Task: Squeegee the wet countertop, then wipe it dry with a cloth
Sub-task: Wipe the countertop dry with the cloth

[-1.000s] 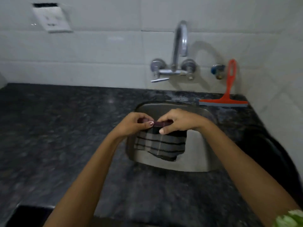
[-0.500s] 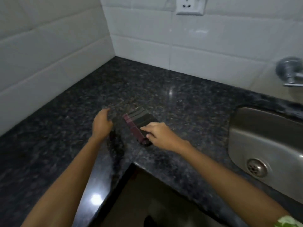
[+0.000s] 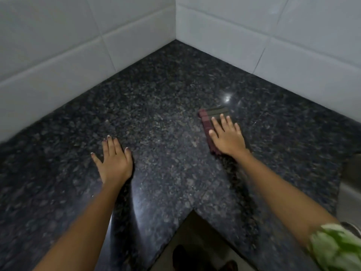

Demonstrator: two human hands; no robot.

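— Both hands have swung away from the sink and into the corner of the dark granite countertop (image 3: 166, 106); a second ago they held the folded cloth (image 3: 210, 122) up over the basin, and now it lies flat on the stone with the right hand (image 3: 227, 136) on top of it.

— So she's wiping?

— I'd say the drying pass has just begun. Her right palm is pressed down on the cloth, fingers spread, nothing pinched. The left hand (image 3: 113, 158) is flat on bare stone, well apart from the cloth, fingers splayed, likely just bracing.

— And the squeegee?

— Out of sight from where I stand now. It was propped against the wall behind the sink a moment ago, so I take that step as done.

— Anything in the sink?

— Only a sliver of the steel sink (image 3: 351, 184) shows at the right edge; I can't tell what it holds. The stone near the cloth has a bright gleam, maybe damp.
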